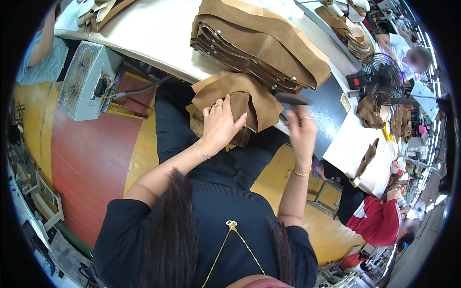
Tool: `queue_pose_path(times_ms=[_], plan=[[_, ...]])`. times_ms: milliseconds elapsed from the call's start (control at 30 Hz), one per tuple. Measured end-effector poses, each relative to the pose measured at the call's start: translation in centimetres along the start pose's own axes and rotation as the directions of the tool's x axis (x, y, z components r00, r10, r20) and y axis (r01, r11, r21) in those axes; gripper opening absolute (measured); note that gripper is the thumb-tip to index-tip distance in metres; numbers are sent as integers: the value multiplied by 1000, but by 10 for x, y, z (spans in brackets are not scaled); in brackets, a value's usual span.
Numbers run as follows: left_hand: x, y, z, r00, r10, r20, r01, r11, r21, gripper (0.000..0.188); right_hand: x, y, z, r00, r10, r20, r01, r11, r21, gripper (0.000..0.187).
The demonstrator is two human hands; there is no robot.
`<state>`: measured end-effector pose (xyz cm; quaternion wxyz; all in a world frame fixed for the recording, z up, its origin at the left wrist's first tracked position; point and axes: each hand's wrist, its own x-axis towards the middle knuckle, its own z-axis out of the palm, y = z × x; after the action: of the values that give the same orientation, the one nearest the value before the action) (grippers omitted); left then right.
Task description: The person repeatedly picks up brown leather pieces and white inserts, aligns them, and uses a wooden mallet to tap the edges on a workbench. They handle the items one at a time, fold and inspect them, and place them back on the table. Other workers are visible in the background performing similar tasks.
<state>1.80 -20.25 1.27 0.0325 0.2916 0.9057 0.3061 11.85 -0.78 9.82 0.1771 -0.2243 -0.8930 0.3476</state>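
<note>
A brown leather piece with folded layers lies across my lap at the table's edge. Spread over its top, my left hand presses with fingers apart and rests on a curved, folded part. To the right, my right hand is raised and blurred, its fingers closed round a dark, elongated tool that looks like a hammer; its handle is hidden. Just beyond the piece, a thick stack of similar brown leather pieces lies on the table, with small light marks along the edges.
The white tabletop has a dark smooth surface at right. A black fan stands beyond that. At left is a mesh-fronted grey box with a cable. Co-workers sit at left, far right and lower right, one in a red top.
</note>
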Motion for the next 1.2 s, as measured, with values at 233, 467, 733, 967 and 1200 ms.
queue_pose_path(times_ms=[233,467,733,967,1200], plan=[[-1,1,1,997,19,-72,-17,1000,23,73,24,-63,18,969,-238,-73,236,971,-33,30],[0,1,2,998,40,-52,-38,999,26,74,28,-50,32,929,-298,219,347,908,-234,33],[-1,0,4,999,25,-48,-25,1000,-4,77,10,-45,44,929,-286,235,348,891,-293,36],[-14,-3,6,1000,0,-10,0,1000,-30,83,9,-59,35,928,-358,105,372,910,-183,40],[-12,-4,4,1000,-3,-1,3,997,-77,84,1,-60,37,908,-310,283,390,872,-295,43]])
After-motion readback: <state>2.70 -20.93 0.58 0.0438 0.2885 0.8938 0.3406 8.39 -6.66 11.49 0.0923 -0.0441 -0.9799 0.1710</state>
